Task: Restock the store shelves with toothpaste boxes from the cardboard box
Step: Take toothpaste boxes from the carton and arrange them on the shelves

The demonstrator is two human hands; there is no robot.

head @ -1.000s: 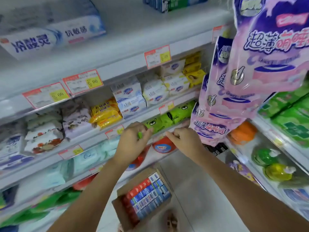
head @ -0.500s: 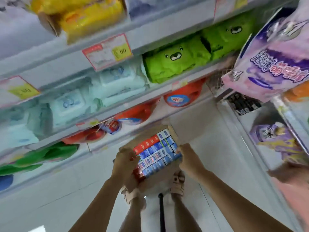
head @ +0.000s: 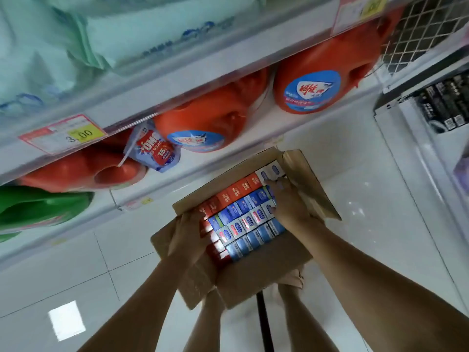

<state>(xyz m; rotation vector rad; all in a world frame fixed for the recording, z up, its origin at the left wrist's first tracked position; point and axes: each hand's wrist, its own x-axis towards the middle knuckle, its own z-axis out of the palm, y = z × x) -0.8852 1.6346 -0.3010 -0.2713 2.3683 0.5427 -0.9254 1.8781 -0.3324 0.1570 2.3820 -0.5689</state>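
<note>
The left hand curls over small red, blue and white toothpaste boxes packed in the open brown cardboard box under both hands; the right hand grips their right end. Likely the picking step; next, lift a bundle straight up.

Bright, even overhead store light throws a white square of glare onto the tiled floor at near left. Motion blur smears the shelves at far left, while the box at centre is sharper. Wide-angle distortion bends the edges.
</note>
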